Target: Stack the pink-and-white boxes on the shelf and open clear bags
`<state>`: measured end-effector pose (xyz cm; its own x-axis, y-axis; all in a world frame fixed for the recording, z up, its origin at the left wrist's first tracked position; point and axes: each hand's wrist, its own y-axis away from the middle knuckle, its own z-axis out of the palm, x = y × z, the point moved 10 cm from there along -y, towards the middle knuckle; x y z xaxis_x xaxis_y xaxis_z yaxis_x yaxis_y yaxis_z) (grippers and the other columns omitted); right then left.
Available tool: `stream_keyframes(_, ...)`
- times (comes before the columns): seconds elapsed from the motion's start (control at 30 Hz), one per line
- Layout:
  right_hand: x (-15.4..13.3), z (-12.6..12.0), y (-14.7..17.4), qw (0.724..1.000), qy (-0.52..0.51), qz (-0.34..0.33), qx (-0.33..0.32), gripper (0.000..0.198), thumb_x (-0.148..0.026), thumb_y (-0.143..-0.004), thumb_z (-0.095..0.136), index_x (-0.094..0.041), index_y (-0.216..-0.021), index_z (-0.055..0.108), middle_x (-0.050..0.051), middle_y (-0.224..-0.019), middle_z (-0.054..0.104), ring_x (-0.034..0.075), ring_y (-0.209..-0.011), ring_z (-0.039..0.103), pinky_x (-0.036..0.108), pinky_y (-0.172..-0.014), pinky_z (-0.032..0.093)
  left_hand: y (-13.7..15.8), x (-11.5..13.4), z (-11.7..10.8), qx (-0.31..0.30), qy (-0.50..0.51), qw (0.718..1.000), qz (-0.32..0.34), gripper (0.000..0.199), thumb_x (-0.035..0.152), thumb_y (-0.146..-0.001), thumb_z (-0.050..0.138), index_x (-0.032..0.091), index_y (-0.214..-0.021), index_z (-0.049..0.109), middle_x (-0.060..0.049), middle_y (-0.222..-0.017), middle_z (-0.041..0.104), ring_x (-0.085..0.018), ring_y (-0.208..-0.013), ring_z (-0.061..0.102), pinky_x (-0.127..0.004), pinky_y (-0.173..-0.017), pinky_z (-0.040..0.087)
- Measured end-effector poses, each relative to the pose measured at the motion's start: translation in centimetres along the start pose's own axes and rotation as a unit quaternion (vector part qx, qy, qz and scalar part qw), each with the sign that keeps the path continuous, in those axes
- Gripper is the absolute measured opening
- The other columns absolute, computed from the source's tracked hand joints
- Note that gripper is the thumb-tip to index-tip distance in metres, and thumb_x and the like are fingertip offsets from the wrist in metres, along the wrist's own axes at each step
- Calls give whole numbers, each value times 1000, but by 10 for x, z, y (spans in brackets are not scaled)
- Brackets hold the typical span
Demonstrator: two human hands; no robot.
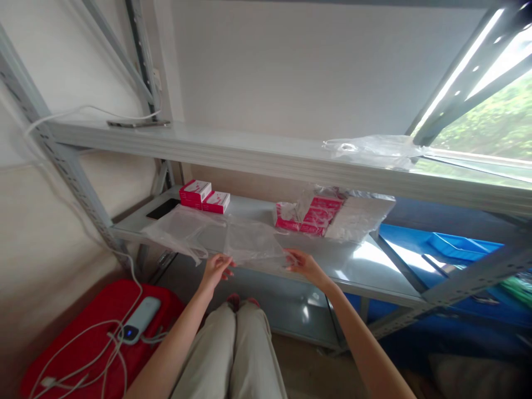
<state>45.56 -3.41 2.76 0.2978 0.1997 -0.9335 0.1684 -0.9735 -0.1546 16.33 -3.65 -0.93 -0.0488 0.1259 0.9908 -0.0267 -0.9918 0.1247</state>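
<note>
Holding: both hands are pinching the near edge of a clear plastic bag [233,241] that lies flat on the lower shelf [374,266], so it's grasped, not let go.
Left hand [216,270]: fingers closed on the bag's near left corner, right at the shelf's front lip.
Right hand [305,263]: same deal on the near right corner, fingers curled onto the plastic.
Bag status: looks empty and see-through, a bit crumpled toward the left; I can't tell if its mouth is open.
Loose boxes: two pink boxes [204,195] sit at the back left of the shelf, apart from the bag, not packed in anything.
Wrapped stuff: another bunch of pink boxes [310,216] sits to the right under crinkled plastic, just beside a white stack [359,216].
Upper shelf: more clear plastic [369,149] lying up there, untouched.
Progress guess: early-ish, bag in hand, nothing inside it that I can see.
</note>
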Motion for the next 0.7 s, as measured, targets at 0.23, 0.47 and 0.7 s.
stream_keyframes(0.23,12,-24,13,980,176,-5,98,36,-48,-69,63,-17,-85,73,7,-77,68,19,-66,58,30,-62,45,4,-2,-14,4,45,999,-21,52,55,-53,77,14,-80,60,-8,-78,72,-10,-52,59,-17,-44,39)
stream_keyframes(0.47,6,-50,32,953,216,-34,208,38,-50,-77,56,-17,-87,72,9,-88,69,16,-64,56,28,-62,44,13,-27,-43,37,7,999,-32,49,55,-59,74,11,-81,67,-10,-79,73,-6,-44,51,-19,-42,35)
stream_keyframes(0.7,34,-49,36,953,208,16,222,40,-53,-75,57,-16,-81,70,8,-79,68,17,-63,57,27,-59,42,24,-59,-38,1,-1,996,-89,48,53,-58,76,13,-83,68,-11,-91,73,-16,-65,67,-20,-49,43)
